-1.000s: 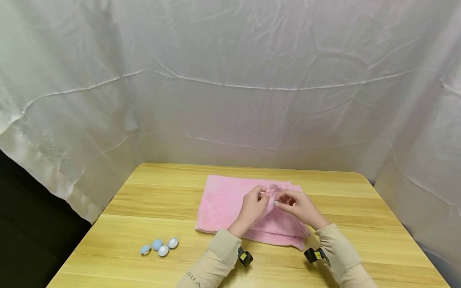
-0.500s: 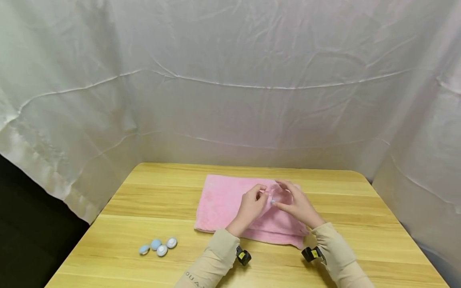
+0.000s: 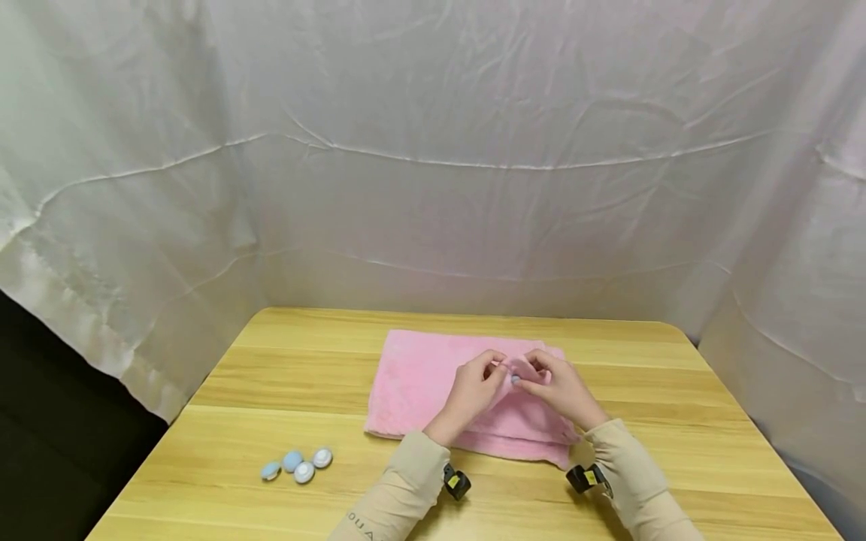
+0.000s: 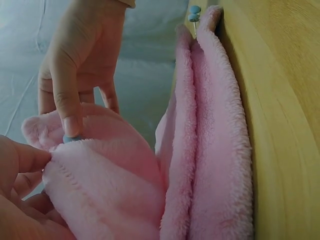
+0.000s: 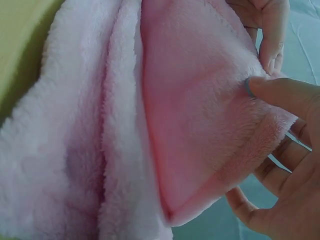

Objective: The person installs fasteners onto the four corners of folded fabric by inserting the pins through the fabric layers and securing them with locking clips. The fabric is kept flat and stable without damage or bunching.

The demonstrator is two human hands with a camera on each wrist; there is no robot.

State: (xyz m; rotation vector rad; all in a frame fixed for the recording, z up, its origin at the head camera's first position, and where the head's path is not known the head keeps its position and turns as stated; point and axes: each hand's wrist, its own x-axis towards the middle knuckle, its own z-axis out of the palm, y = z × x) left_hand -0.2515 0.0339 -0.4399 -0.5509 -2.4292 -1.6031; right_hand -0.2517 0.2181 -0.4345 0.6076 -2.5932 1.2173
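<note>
Pink cloth (image 3: 419, 379) on a wooden table (image 3: 676, 406), its right part lifted and gathered by two hands. The raised edge is pinched by the left hand (image 3: 471, 385), cut off at the left border in the left wrist view. A small blue disc (image 3: 516, 379) is pressed against the cloth by the thumb of the right hand (image 3: 564, 391), whose fingers are curled behind the fold; most of the disc is hidden — only a blue sliver shows in each wrist view. At the cloth's right end, two blue rounds (image 4: 194, 14) and a thin shaft are seen in the left wrist view; whether they form one piece cannot be told.

The far edge of the table is left uncovered just beyond the cloth, while the near edge is cut off by the frame. Wood is exposed in a wide band to the right of the cloth and in a strip between it and the loose discs. Counted: one cloth, one disc under the thumb, four loose discs (image 3: 292, 460) clustered near left, and two black wrist devices (image 3: 456, 482) — one at each sleeve (image 3: 402, 485). Lettering on the left sleeve is partly cut off.
</note>
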